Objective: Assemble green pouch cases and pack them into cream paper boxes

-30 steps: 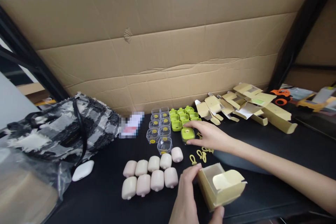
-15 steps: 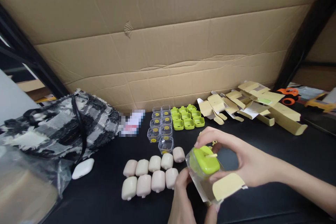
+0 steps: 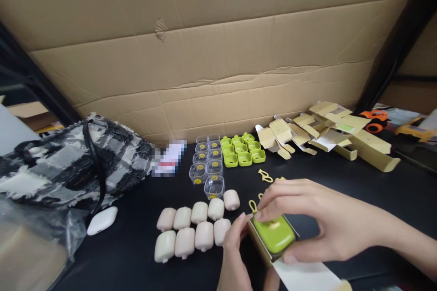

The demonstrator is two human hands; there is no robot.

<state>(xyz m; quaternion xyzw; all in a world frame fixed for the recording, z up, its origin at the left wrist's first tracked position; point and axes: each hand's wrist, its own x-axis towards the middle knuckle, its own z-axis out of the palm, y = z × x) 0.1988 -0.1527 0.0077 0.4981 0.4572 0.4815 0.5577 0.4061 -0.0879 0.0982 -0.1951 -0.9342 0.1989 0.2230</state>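
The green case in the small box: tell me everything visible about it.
The green case is a rounded-square, glossy lime plastic piece with a small pale mark on top. It sits lying flat in the open tan cardboard box, its top exposed. The right hand arches over it, fingertips touching its far edge and thumb near its front right corner. The left hand steadies the box's left side. Its underside is hidden.

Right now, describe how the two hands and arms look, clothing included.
Both are bare. The left hand shows no glove, ring or watch, and its wrist runs out of the picture bare. The right hand is likewise bare, with short plain nails, and its forearm shows no sleeve up to the picture's edge.
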